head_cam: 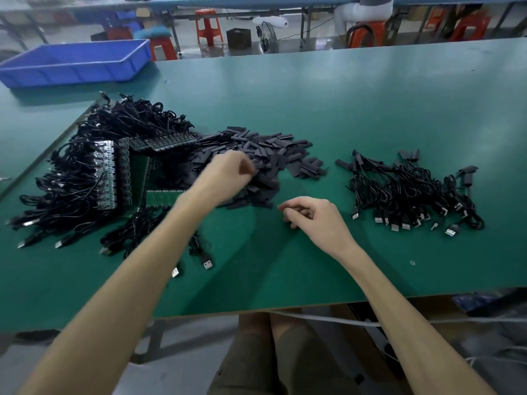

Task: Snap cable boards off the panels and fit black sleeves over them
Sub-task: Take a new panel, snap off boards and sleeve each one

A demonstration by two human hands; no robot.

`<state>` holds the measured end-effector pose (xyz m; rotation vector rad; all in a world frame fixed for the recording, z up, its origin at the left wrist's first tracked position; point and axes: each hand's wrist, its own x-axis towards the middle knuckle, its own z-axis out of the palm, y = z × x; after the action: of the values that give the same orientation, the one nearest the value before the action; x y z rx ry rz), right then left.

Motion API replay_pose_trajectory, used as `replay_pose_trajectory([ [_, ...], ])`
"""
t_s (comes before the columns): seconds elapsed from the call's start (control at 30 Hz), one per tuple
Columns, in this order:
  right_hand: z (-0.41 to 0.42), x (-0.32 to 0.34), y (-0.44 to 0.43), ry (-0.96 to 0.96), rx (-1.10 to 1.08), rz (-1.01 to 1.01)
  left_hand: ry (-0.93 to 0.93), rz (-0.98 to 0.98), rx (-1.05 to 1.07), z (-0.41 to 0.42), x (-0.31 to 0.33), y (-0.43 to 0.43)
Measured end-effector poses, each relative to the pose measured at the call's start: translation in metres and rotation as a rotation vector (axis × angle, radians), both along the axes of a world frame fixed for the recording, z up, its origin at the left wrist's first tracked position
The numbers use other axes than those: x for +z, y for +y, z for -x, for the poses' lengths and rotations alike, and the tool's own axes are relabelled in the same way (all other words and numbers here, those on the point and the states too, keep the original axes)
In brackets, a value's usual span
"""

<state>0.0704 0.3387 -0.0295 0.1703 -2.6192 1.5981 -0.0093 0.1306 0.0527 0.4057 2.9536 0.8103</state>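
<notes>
A heap of green panels (161, 196) with black USB cables (71, 195) attached lies at the left of the green table (356, 109). A pile of flat black sleeves (273, 155) sits in the middle. My left hand (228, 172) is blurred, reaching over the near left side of that pile with its fingers curled down; whether it pinches a sleeve is hidden. My right hand (310, 218) hovers just above the table in front of the sleeves, fingers loosely curled, holding nothing. Sleeved cables (410, 195) lie heaped at the right.
A blue plastic bin (74, 64) stands at the table's far left corner. Loose USB plugs (208, 263) trail toward the near edge under my left forearm. Beyond the table are red stools (208, 25) and a seated person (365, 10).
</notes>
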Motion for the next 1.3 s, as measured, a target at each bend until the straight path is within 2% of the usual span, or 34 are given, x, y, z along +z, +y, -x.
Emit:
replay_pose_trajectory([
  [0.13,-0.002,0.002,-0.002,0.000,-0.003,0.010,-0.165,0.467,0.268,0.005,0.011,-0.066],
  [0.2,-0.002,0.004,-0.002,-0.003,-0.004,0.006,-0.252,0.555,0.308,0.005,0.013,-0.086],
  [0.27,-0.003,0.005,-0.003,-0.007,-0.004,0.002,-0.305,0.494,0.320,0.003,0.011,-0.095],
  [0.37,-0.003,0.005,-0.004,-0.008,-0.004,0.012,-0.312,0.279,0.290,0.001,0.010,-0.092],
  [0.5,-0.003,0.006,-0.004,-0.003,0.004,0.055,-0.279,0.058,0.121,-0.011,0.011,-0.061],
  [0.63,-0.004,0.008,-0.003,0.002,0.013,0.150,-0.282,-0.072,-0.019,-0.030,0.003,-0.014],
  [0.97,0.000,0.007,-0.001,-0.038,0.014,0.219,-0.265,-0.070,-0.140,-0.037,-0.008,0.027],
  [1.3,0.004,0.005,0.000,-0.069,-0.022,0.173,-0.131,0.056,-0.162,-0.043,-0.006,0.038],
])
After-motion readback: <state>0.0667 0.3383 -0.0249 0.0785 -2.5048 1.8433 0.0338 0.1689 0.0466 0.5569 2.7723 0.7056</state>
